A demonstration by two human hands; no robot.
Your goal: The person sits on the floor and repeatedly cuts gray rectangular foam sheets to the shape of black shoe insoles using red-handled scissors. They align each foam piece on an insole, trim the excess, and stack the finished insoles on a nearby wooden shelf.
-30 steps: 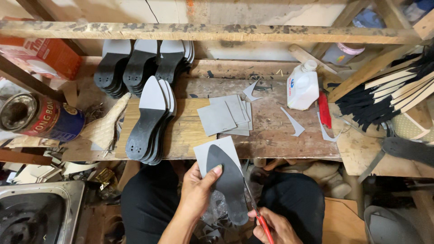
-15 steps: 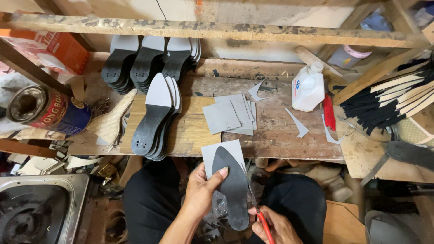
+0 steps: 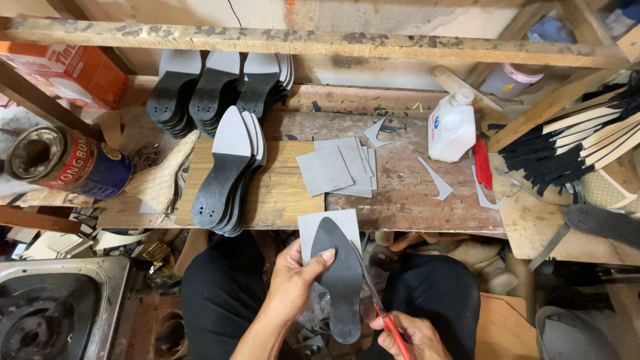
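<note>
1. Just below the worktop's (image 3: 407,200) near edge, over the lap, the left hand (image 3: 293,283) pinches a dark sole (image 3: 340,280) glued on a grey sheet (image 3: 319,227).
2. The right hand (image 3: 410,337) is closed around red-handled scissors (image 3: 377,300), blades at the sole's right side.
3. The step looks like trimming the sheet; next, cutting should follow the sole's outline closely.
4. More grey sheets (image 3: 333,167) lie mid-worktop, finished soles (image 3: 227,170) stacked further left.
</note>
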